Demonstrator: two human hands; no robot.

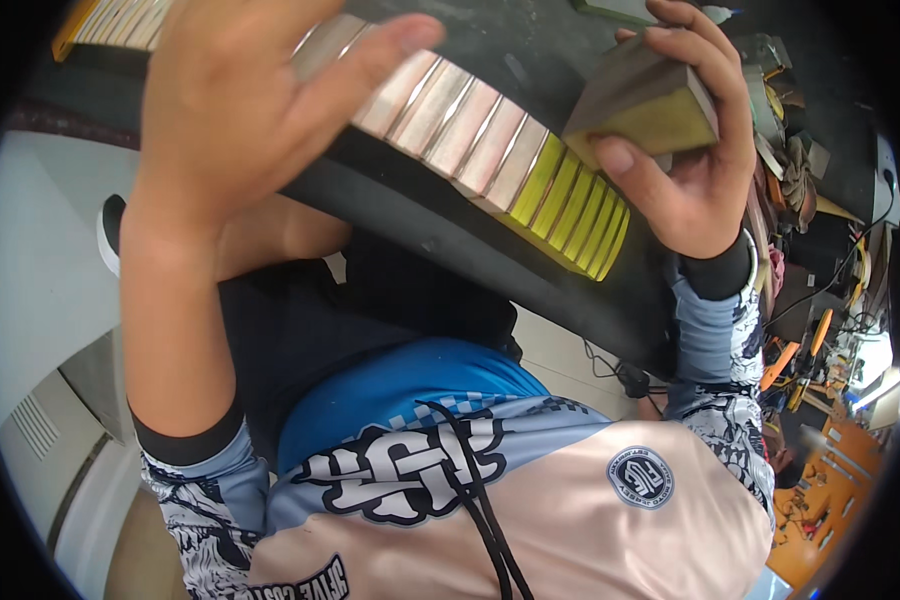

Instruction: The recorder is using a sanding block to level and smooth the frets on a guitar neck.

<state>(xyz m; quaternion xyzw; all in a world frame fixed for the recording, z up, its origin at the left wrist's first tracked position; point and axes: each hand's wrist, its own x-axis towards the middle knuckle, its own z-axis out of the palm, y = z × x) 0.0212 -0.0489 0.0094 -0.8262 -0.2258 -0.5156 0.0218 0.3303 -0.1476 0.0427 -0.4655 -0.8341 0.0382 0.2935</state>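
A long row of narrow, block-like pieces lies along the near edge of the dark bench (470, 240). Pale pinkish-white pieces (460, 130) fill its middle, and several yellow-green pieces (570, 215) make up its right end. My left hand (235, 110) is over the left part of the row, thumb stretched out to the right; its other fingers run toward the upper edge and are partly cut off. My right hand (705, 170) grips a squarish block (660, 110) with a grey-brown top and a yellow-green face, just above the yellow-green pieces.
An orange-yellow piece (73, 30) stands at the row's far left end. Cluttered tools, cables and scraps (800, 190) crowd the right side. A green flat thing (615, 10) lies at the far edge. An orange board (830, 500) with small tools is at lower right.
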